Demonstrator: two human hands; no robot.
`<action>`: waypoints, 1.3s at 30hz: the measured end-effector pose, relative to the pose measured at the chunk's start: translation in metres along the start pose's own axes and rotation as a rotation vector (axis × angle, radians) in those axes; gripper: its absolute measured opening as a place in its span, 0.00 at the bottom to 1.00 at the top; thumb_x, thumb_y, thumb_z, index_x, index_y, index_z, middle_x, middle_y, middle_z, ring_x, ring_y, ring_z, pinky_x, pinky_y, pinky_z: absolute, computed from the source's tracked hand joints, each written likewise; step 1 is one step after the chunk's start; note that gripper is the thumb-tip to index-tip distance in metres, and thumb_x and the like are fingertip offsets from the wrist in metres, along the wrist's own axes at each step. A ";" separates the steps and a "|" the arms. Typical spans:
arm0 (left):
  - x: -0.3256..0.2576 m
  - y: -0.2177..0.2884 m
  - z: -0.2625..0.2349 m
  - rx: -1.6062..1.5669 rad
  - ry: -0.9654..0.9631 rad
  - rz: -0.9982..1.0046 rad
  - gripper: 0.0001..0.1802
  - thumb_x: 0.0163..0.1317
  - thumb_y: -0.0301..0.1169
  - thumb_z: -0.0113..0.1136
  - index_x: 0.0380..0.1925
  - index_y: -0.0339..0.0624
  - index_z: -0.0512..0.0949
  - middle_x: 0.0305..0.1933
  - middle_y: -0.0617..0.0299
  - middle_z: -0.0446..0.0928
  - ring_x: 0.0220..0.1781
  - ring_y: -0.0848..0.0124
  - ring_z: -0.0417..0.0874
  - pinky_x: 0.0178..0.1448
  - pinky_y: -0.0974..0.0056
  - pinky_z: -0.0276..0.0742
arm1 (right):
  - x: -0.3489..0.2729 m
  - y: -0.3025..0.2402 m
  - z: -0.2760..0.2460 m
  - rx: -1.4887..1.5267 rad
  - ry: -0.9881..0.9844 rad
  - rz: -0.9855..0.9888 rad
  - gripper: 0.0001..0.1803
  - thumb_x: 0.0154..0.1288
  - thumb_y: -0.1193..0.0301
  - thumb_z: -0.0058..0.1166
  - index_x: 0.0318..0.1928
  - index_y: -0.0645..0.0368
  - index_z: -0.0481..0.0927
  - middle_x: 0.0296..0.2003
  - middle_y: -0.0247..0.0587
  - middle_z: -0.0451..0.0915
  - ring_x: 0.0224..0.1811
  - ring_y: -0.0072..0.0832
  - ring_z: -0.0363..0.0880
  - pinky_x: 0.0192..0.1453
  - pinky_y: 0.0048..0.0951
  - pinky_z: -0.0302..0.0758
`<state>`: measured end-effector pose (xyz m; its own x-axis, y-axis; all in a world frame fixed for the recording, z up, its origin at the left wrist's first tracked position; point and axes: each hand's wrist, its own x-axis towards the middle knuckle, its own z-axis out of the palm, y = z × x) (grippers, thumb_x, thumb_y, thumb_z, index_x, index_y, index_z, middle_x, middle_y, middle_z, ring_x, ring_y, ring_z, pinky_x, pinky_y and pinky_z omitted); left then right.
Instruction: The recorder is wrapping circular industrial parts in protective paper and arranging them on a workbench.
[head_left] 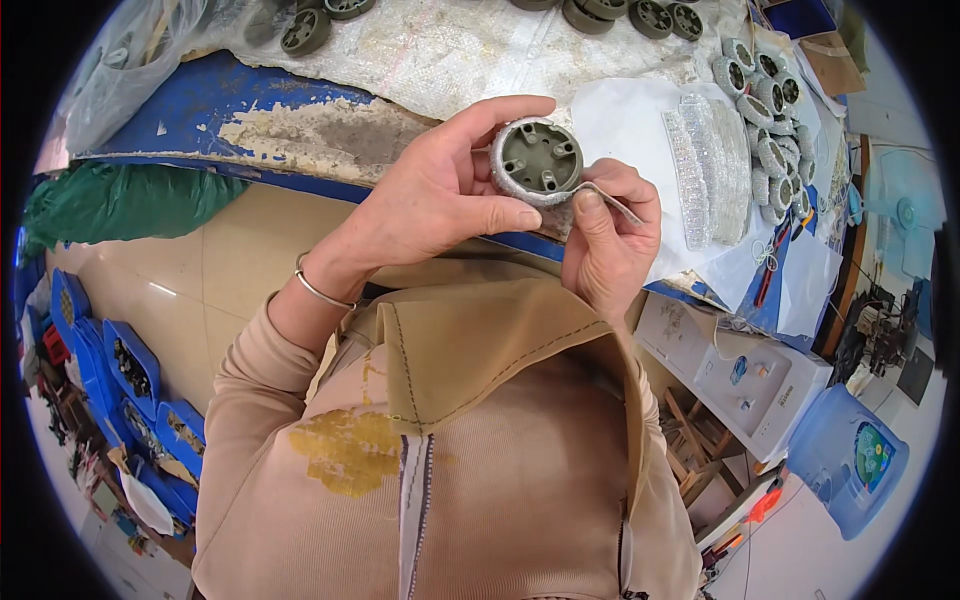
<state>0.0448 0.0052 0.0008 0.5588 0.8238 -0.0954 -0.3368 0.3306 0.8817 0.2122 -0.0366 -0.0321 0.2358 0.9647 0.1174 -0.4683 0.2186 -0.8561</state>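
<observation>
My left hand point(425, 195) is curled round a dark olive, wheel-shaped plastic part point(541, 160), its open face with several posts turned up. Silvery glitter trim covers the visible part of its rim. On the part's right side, my right hand point(615, 240) pinches a narrow strip point(620, 206) between thumb and fingers. The strip's free end sticks out past the thumb, and it meets the rim near the thumb tip. Both hands are held just over the near edge of the workbench. Fingers hide the far left of the rim.
Flat glittery strips point(710, 170) lie on white paper at right. Beyond them is a pile of trimmed round parts point(775, 130). Untrimmed dark parts point(305, 32) sit at the back on a white woven sheet point(450, 60). Red-handled scissors point(770, 270) lie near the right edge. Blue bins point(130, 365) stand lower left.
</observation>
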 end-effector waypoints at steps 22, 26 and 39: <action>0.008 -0.014 -0.022 0.288 0.129 -0.005 0.33 0.47 0.20 0.69 0.56 0.36 0.68 0.47 0.63 0.74 0.48 0.76 0.75 0.54 0.69 0.73 | -0.005 -0.020 0.004 -0.516 -0.301 -0.352 0.07 0.50 0.83 0.63 0.29 0.61 0.80 0.32 0.39 0.81 0.40 0.35 0.78 0.45 0.30 0.75; 0.002 -0.010 -0.020 0.290 0.088 0.036 0.35 0.46 0.22 0.71 0.57 0.36 0.68 0.49 0.63 0.73 0.50 0.76 0.74 0.56 0.70 0.70 | 0.005 -0.025 -0.003 -0.586 -0.390 -0.380 0.07 0.51 0.84 0.63 0.31 0.62 0.80 0.37 0.41 0.80 0.41 0.32 0.77 0.46 0.29 0.75; -0.002 -0.008 -0.013 0.458 -0.002 0.088 0.36 0.46 0.19 0.70 0.58 0.37 0.67 0.54 0.64 0.70 0.53 0.75 0.72 0.58 0.68 0.71 | 0.033 -0.021 -0.004 -0.194 -0.311 0.101 0.12 0.49 0.90 0.59 0.35 0.64 0.80 0.43 0.46 0.80 0.46 0.27 0.78 0.53 0.28 0.75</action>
<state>0.0364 0.0073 -0.0126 0.5444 0.8387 -0.0111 -0.0137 0.0221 0.9997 0.2334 -0.0103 -0.0127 -0.0874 0.9849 0.1493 -0.2989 0.1171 -0.9471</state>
